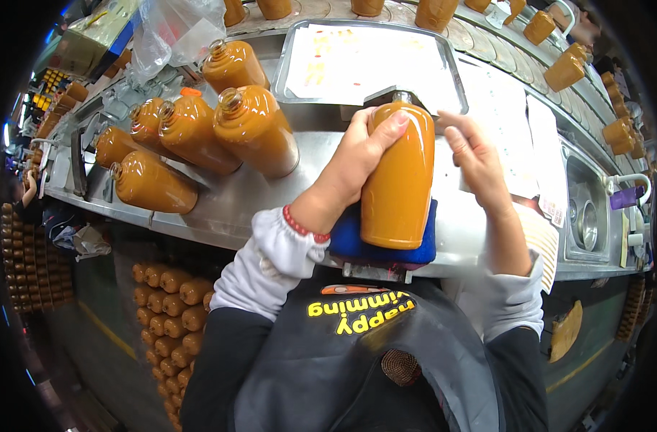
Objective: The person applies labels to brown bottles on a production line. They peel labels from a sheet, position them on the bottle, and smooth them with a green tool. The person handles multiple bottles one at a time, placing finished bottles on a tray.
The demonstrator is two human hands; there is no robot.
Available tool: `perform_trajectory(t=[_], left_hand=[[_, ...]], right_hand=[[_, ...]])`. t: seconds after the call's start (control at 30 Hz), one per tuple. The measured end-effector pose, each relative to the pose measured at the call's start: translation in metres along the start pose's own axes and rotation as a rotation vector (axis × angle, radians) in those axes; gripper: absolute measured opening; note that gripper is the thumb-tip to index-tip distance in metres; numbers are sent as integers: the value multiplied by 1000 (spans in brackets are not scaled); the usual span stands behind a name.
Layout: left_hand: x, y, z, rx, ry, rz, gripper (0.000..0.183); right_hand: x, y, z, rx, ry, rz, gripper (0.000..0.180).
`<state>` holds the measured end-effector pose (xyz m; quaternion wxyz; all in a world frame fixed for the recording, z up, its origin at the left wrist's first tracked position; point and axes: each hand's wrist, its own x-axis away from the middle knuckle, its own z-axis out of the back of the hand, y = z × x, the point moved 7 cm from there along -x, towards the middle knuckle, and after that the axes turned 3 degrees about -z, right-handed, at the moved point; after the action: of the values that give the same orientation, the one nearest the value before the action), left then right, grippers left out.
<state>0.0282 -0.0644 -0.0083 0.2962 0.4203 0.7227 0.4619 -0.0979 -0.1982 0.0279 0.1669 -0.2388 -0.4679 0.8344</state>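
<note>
A glossy amber-brown bottle [397, 189] lies along a blue padded rest [350, 236], its base towards me. Its neck points away, at a dark metal bracket [381, 99]. My left hand [359, 154] grips the bottle's shoulder, thumb on top and the other fingers hidden beneath. To the right of the bottle, my right hand [477, 159] is held in the air, slightly blurred, fingers apart and nothing visible in it. Beyond the bracket, a metal tray [459, 89] holds a white sheet [380, 59] with small orange and red marks.
Several similar bottles [255, 129] stand on the steel worktop [317, 146] at left. Printed sheets [501, 124] lie at right, before a sink [587, 210]. A slatted conveyor [485, 46] carries bottles across the back. Stacked bottles [172, 302] fill the lower left.
</note>
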Motion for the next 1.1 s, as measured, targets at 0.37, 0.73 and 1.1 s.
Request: perform_trajectory(t=[0.37,0.73,1.1], left_hand=[[37,3,23,-358,130,-195,57],[31,-3,22,-179,89,-214,56],[31,-2,26,-315,114,-261,57]], right_hand=[[-217,70,-34,1173,-378,88,41],[-334,88,-72,1193,-383,143,36],[-306,63,-56,1241,-120,382,13]])
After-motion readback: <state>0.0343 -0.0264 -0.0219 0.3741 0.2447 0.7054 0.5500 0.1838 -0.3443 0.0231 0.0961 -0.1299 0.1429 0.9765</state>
